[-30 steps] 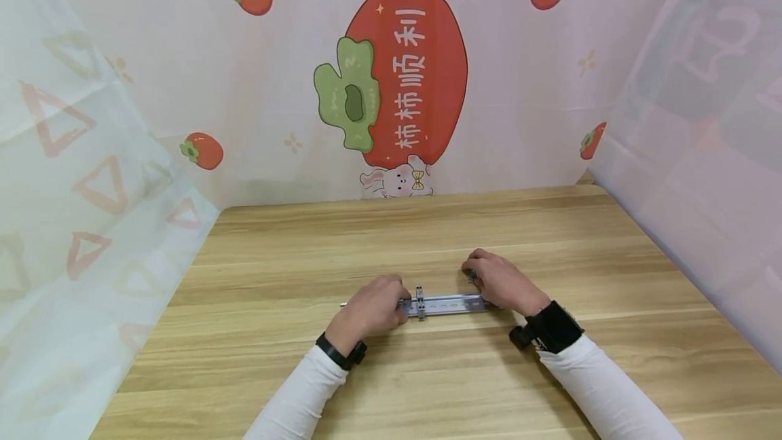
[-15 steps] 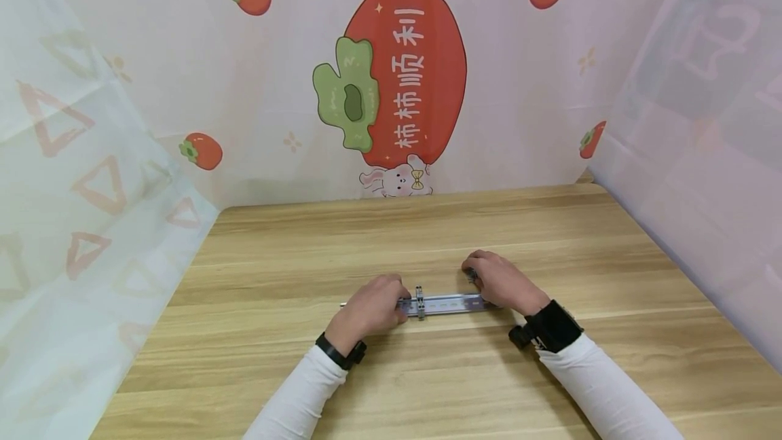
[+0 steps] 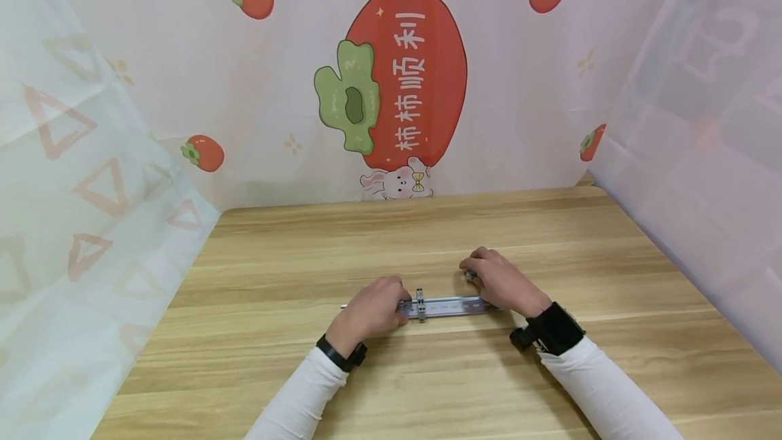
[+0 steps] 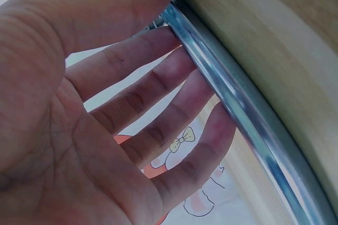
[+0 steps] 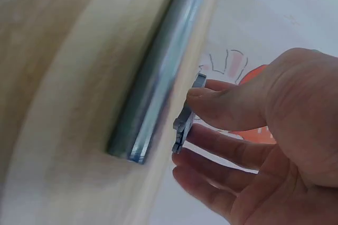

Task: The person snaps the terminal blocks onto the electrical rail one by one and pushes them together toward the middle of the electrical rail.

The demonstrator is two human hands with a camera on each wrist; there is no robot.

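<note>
A slotted metal DIN rail (image 3: 452,306) lies crosswise on the table. One small grey terminal block (image 3: 421,305) stands on it, just right of my left hand (image 3: 369,309). That hand holds the rail, thumb at the near edge and fingers at the far edge; the left wrist view shows the fingertips against its metal side (image 4: 237,98). My right hand (image 3: 504,282) is over the rail's right end and pinches a second small grey block (image 5: 187,116) between thumb and fingers. This block is apart from the rail, beyond its far edge. The hand hides the rail's right end in the head view.
The wood-grain table (image 3: 379,386) stretches around the rail. A printed curtain (image 3: 263,100) hangs behind the table, with pale sheets at the left (image 3: 91,175) and right (image 3: 702,121).
My right hand, with the grey block, has shifted very slightly away from me and left, and the block is turned a little. The left hand and the rail stay in place.
</note>
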